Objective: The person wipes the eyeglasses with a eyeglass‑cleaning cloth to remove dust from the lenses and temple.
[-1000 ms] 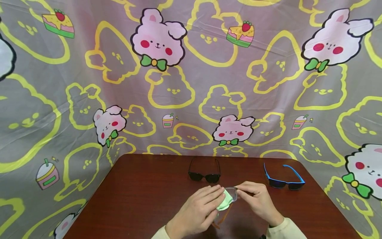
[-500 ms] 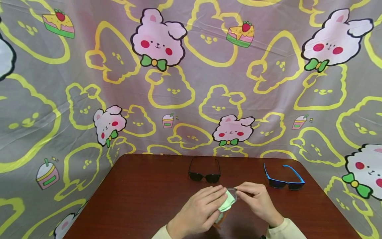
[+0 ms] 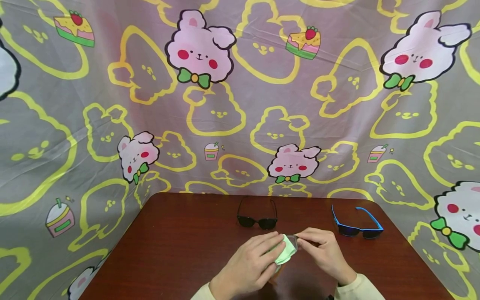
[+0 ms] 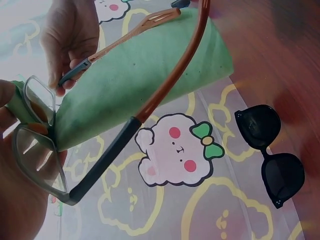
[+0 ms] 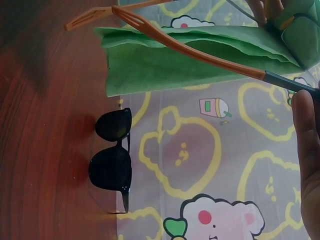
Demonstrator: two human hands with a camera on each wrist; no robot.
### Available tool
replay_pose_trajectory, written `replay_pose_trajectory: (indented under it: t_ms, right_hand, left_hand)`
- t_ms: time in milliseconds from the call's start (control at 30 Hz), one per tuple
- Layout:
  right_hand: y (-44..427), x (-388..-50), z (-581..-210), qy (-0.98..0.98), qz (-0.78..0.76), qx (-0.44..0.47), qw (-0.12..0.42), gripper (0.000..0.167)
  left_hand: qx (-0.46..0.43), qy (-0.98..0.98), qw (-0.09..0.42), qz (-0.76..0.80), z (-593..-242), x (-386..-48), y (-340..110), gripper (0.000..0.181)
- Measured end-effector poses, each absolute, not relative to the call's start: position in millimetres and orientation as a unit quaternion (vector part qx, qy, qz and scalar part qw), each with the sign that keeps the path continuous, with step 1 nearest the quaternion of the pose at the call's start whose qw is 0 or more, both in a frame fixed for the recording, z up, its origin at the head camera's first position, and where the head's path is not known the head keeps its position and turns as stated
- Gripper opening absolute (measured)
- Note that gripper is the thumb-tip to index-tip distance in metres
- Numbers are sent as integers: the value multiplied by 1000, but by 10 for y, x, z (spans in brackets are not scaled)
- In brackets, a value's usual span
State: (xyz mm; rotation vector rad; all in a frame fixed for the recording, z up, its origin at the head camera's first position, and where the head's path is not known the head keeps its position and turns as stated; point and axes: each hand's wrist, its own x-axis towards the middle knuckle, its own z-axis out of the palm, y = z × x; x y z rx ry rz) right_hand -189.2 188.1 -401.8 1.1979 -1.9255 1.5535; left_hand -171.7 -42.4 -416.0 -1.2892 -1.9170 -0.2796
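My right hand [image 3: 324,252] pinches a pair of clear-lensed eyeglasses [image 4: 102,162] at the corner where the lens frame meets one temple. Their temples are brown with dark grey hinge ends and point toward me, unfolded. A light green cleaning cloth [image 3: 286,252] is folded over one lens, and my left hand [image 3: 251,264] pinches that lens through it. In the left wrist view, the left thumb and fingers lie on both sides of the lenses. The cloth's long end hangs between the temples [image 5: 210,57]. Part of the lens under the cloth is hidden.
Black sunglasses [image 3: 256,223] lie unfolded on the dark red-brown table [image 3: 180,241], just beyond my hands. Blue-framed sunglasses [image 3: 360,231] rest farther right, behind the right hand. A cartoon-printed curtain [image 3: 225,125] surrounds the table at the back and sides.
The left fingers and cloth shift slightly over the lens, and the glasses tilt a little, so less of the brown temples shows below. My right hand stays nearly in place.
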Motion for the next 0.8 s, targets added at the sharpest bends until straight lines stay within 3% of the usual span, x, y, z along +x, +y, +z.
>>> replay_pose_trajectory:
  t_ms: [800]
  right_hand:
    - [1894, -1894, -4018, -681, 542, 450, 201, 33]
  left_hand:
    - [-513, -764, 384, -78, -4124, -1719, -368, 43]
